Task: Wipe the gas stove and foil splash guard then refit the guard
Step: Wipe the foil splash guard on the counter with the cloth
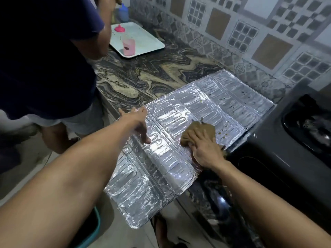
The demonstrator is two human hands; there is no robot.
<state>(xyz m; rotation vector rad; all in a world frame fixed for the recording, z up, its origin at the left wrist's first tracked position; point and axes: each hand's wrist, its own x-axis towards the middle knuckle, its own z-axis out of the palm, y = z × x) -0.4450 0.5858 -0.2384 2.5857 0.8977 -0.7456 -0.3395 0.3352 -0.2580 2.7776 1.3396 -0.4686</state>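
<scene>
On marbled counter, embossed foil splash guard (pixel 179 133), crumpled brown cloth (pixel 198 132)

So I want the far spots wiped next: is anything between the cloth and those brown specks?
Nothing visible. The right hand presses the brown cloth flat on the foil guard, and the specks lie on bare foil just beyond its edge.

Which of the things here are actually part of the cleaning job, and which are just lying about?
Part of the job:
foil splash guard, laid flat on the counter
brown cloth, pressed on the guard by the right hand
left hand, fingertips steadying the guard
gas stove

Lying about:
white tray
pink cup and pink funnel on the tray
blue bottle
</scene>
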